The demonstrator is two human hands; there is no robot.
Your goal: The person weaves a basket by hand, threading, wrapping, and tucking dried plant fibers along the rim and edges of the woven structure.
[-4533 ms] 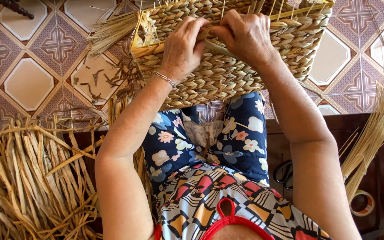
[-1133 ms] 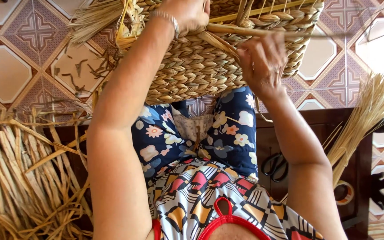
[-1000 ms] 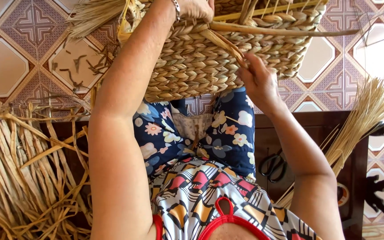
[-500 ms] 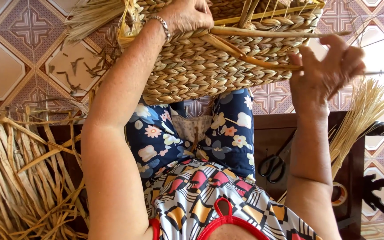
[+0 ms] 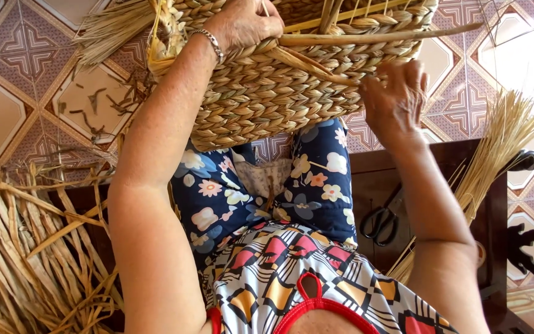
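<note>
A woven straw basket (image 5: 261, 93) rests on my knees, its braided wall facing me. My left hand (image 5: 245, 25) grips the basket's upper rim, a thin bracelet on the wrist. My right hand (image 5: 394, 99) is at the basket's right side, fingers pinching a loose straw strand (image 5: 316, 68) that runs diagonally across the weave. A second long strand (image 5: 390, 37) lies along the rim and sticks out to the right.
A heap of dried straw leaves (image 5: 26, 247) lies at my left. A bundle of thin reeds (image 5: 495, 148) leans at my right, over a dark wooden bench (image 5: 378, 179) with black scissors (image 5: 378, 222). The patterned tile floor (image 5: 20, 80) holds straw scraps.
My right hand pulled the strand out to the right, then came back in against the basket's side. My left hand has stayed on the rim.
</note>
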